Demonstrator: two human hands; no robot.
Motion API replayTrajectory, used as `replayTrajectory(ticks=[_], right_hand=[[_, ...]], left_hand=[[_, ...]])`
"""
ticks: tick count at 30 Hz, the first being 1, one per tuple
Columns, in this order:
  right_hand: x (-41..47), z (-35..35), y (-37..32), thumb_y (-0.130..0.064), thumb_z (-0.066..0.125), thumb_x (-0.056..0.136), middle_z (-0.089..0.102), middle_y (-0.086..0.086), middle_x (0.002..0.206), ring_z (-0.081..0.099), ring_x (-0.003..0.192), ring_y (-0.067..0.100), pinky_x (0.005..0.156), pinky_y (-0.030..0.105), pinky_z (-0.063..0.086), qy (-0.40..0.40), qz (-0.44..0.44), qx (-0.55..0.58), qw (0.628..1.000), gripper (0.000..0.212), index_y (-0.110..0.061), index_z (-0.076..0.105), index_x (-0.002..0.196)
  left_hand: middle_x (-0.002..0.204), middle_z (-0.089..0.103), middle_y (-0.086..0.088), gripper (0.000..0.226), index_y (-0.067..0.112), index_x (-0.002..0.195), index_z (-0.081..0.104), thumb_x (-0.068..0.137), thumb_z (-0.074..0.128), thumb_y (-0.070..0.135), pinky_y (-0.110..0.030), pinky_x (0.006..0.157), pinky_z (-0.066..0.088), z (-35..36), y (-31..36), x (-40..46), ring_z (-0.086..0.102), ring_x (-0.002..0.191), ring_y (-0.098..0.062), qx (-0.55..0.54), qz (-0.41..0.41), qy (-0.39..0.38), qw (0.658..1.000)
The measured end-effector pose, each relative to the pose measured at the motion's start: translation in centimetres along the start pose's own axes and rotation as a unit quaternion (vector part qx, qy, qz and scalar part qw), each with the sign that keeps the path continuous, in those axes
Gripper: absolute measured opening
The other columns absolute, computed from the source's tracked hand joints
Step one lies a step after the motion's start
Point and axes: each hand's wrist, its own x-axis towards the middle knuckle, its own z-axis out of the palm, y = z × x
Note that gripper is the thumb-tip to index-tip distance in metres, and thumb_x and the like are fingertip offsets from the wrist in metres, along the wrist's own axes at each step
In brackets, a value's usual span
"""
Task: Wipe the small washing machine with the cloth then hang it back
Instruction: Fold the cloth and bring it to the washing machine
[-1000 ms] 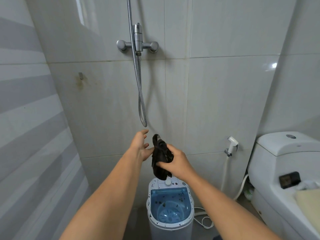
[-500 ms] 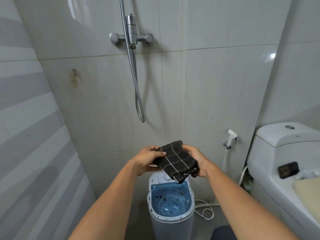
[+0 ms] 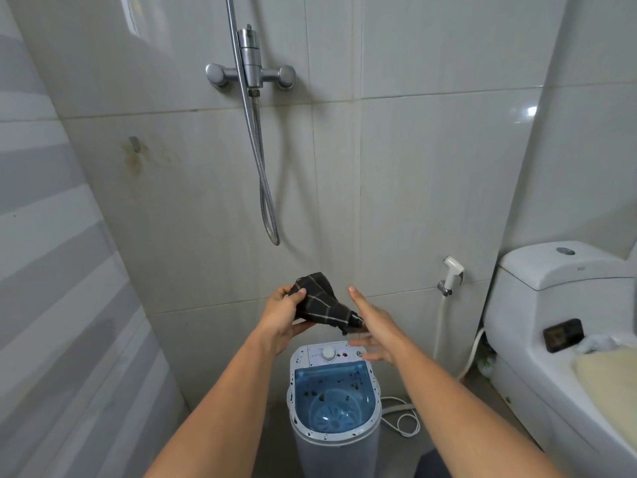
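A small white washing machine [image 3: 336, 439] with a translucent blue lid stands on the floor below my hands; dark specks dot its top panel and lid. My left hand [image 3: 282, 317] grips one end of a dark checked cloth [image 3: 320, 305] above the machine. The cloth slopes down to the right. My right hand [image 3: 374, 326] is beside the cloth's lower end with fingers spread, its palm at the tip; whether it touches is unclear. A small hook [image 3: 134, 144] sits on the tiled wall, upper left.
A shower mixer [image 3: 251, 75] and its looped metal hose [image 3: 265, 188] hang on the back wall. A bidet sprayer [image 3: 451, 274] is mounted to the right. A white toilet [image 3: 558, 326] fills the right side, with a dark object on it. A white cord lies on the floor.
My right hand has let go of the cloth and spread its fingers. The cloth, earlier held flat by both hands, now hangs from my left hand alone.
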Motion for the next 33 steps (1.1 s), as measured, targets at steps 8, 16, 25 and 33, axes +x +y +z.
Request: replayTrajectory(ticks=[8,16,25,33], right_hand=[[0.7,1.5,-0.4,0.002,0.071,0.088,0.063,0.03,0.128,0.068,0.103,0.039,0.079,0.05,0.061,-0.091,-0.008,0.288,0.953,0.043,-0.005,0.057,0.128],[1.4,1.5,-0.6,0.005,0.066,0.088,0.071,0.023,0.12,0.068,0.11,0.04,0.092,0.055,0.057,-0.091,-0.064,0.168,0.979,0.038,-0.016,0.064,0.12],[0.7,0.4,-1.9,0.004,0.066,0.087,0.055,0.011,0.139,0.067,0.104,0.028,0.07,0.036,0.061,-0.106,-0.105,0.066,0.987,0.083,-0.029,0.035,0.156],[0.7,1.4,0.6,-0.06,0.072,0.084,0.065,0.007,0.127,0.068,0.104,0.019,0.084,0.04,0.054,0.088,-0.103,0.108,0.985,0.076,-0.029,0.042,0.147]], left_hand=[[0.113,0.07,-0.018,0.02,0.013,0.112,0.051,0.095,0.062,0.014,-0.04,0.083,0.06,-1.1,-0.7,-0.3,0.068,0.088,-0.019,0.058,0.03,0.043,0.997],[0.144,0.04,-0.004,0.08,0.037,0.155,0.024,0.09,0.057,0.005,-0.034,0.104,0.047,-2.3,-1.1,-0.6,0.045,0.131,-0.017,0.311,0.145,-0.002,0.939],[0.1,0.074,0.008,0.059,0.03,0.118,0.066,0.063,0.086,0.037,-0.034,0.081,0.062,-2.4,-2.1,-0.5,0.072,0.091,-0.01,0.483,0.14,-0.14,0.853],[0.083,0.068,0.01,0.017,0.028,0.099,0.06,0.087,0.068,0.038,-0.028,0.064,0.049,-0.9,-3.0,-0.7,0.064,0.076,-0.011,0.464,0.244,0.016,0.852]])
